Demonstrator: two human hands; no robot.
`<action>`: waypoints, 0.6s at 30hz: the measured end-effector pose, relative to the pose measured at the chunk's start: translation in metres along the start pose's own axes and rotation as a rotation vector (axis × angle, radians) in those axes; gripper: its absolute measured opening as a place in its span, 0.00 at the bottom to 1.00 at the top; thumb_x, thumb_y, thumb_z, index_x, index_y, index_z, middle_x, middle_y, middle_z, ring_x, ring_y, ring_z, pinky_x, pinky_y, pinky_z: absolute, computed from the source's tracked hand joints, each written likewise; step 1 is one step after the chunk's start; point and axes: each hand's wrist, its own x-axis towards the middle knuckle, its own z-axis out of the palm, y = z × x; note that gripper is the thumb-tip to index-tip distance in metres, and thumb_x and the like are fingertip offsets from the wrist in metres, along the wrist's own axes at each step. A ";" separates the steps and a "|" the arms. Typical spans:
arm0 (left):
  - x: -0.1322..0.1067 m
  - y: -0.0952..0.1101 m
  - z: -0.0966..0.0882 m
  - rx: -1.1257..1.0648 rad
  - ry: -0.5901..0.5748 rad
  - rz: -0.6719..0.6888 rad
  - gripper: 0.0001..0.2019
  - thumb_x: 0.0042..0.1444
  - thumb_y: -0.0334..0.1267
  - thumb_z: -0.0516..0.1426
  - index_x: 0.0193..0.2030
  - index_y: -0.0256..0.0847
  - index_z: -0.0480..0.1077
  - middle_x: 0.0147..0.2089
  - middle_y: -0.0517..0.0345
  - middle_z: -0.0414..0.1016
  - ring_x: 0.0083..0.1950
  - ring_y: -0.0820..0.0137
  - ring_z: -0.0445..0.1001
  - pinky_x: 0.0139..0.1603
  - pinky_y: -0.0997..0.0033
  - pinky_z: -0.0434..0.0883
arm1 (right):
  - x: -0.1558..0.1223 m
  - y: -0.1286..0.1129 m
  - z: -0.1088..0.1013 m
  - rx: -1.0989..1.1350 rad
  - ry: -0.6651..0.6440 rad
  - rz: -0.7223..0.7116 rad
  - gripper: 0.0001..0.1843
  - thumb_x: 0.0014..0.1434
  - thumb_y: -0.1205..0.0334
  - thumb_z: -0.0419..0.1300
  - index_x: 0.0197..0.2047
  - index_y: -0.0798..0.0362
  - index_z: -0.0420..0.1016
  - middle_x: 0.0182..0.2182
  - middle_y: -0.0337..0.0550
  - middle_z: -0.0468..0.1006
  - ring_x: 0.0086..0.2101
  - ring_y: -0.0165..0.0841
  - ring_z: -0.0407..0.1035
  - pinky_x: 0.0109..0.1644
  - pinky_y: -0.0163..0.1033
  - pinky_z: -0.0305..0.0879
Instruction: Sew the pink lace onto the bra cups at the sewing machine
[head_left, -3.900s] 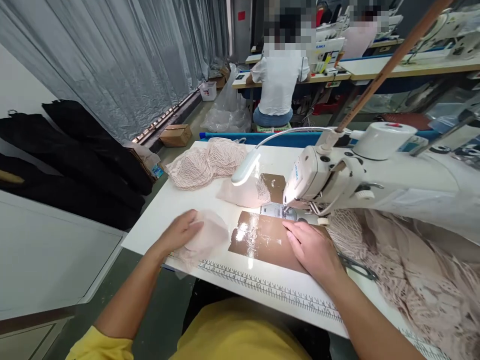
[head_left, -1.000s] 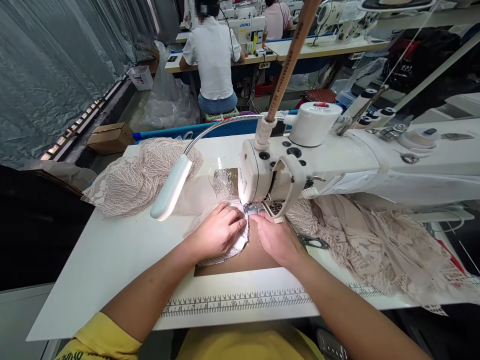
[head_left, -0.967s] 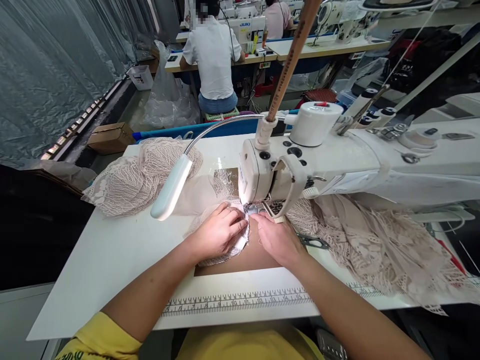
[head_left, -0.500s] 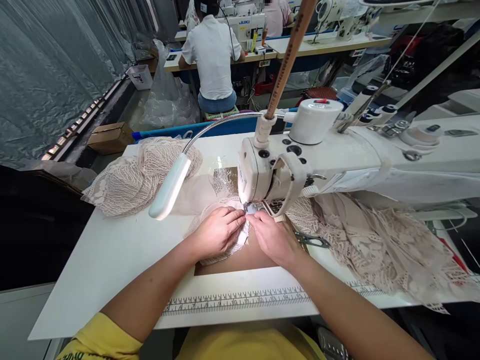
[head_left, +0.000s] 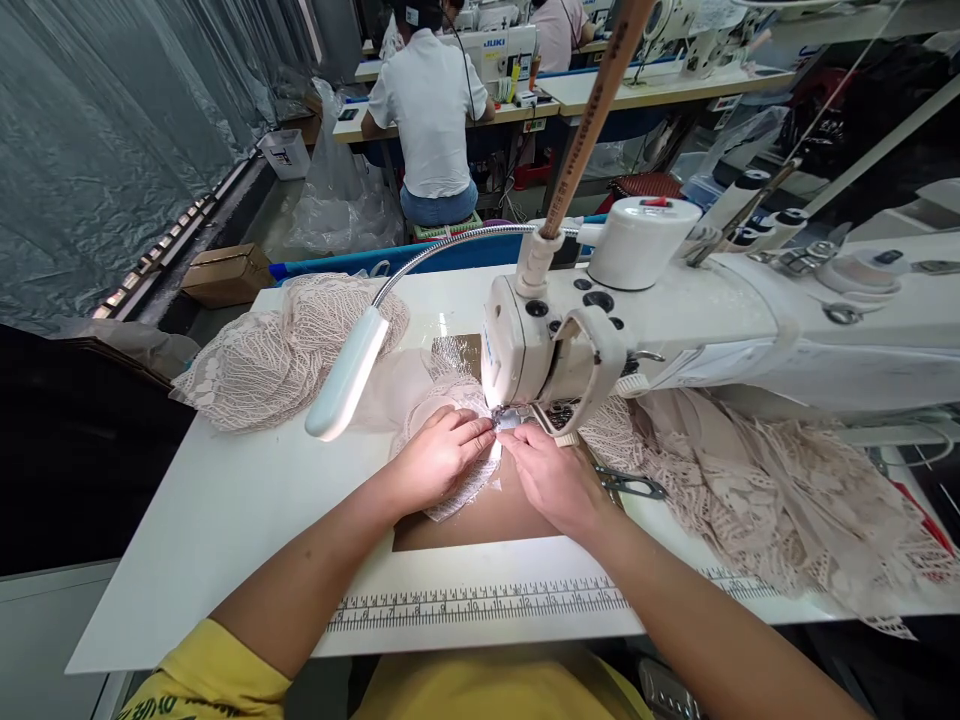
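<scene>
A white sewing machine stands on the white table. A small round pale pink lace piece lies under its needle on a brown plate. My left hand lies on top of the lace piece, fingers curled and pressing it down just left of the needle. My right hand rests right of the needle, its fingertips pinching the fabric edge at the presser foot. The two hands nearly touch.
A heap of pink lace lies at the table's back left and a larger heap under the machine arm at right. Scissors lie beside my right hand. A lamp hangs over the table. People sit at machines behind.
From 3.9 s ago, both hands moved to the needle with the lace piece under it. Over the last second the lace piece has fed a little further back; my hands stay close together.
</scene>
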 end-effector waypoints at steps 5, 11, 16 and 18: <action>0.003 0.000 -0.003 0.025 0.005 -0.027 0.17 0.63 0.32 0.48 0.57 0.36 0.66 0.57 0.46 0.70 0.57 0.57 0.65 0.54 0.52 0.66 | 0.000 0.001 -0.002 0.038 -0.016 0.004 0.19 0.60 0.72 0.48 0.47 0.53 0.77 0.33 0.45 0.75 0.27 0.30 0.61 0.30 0.35 0.53; 0.004 0.000 -0.006 0.048 0.000 -0.097 0.16 0.64 0.34 0.48 0.56 0.35 0.67 0.57 0.46 0.71 0.55 0.57 0.66 0.54 0.52 0.65 | 0.001 0.001 0.000 0.061 -0.097 0.041 0.21 0.60 0.71 0.49 0.52 0.51 0.75 0.34 0.44 0.76 0.27 0.30 0.63 0.29 0.34 0.54; 0.003 0.000 -0.009 0.073 -0.007 -0.104 0.17 0.64 0.37 0.48 0.56 0.37 0.67 0.57 0.43 0.70 0.56 0.55 0.65 0.53 0.51 0.64 | 0.001 0.002 0.003 0.054 -0.049 0.047 0.20 0.60 0.71 0.50 0.52 0.53 0.75 0.36 0.46 0.77 0.29 0.31 0.65 0.31 0.34 0.57; 0.002 0.001 -0.011 0.088 -0.032 -0.093 0.17 0.64 0.39 0.49 0.57 0.37 0.67 0.59 0.43 0.68 0.57 0.54 0.64 0.55 0.50 0.63 | 0.000 0.003 0.004 0.062 -0.006 0.039 0.20 0.60 0.72 0.49 0.51 0.54 0.76 0.37 0.47 0.77 0.30 0.31 0.66 0.33 0.34 0.59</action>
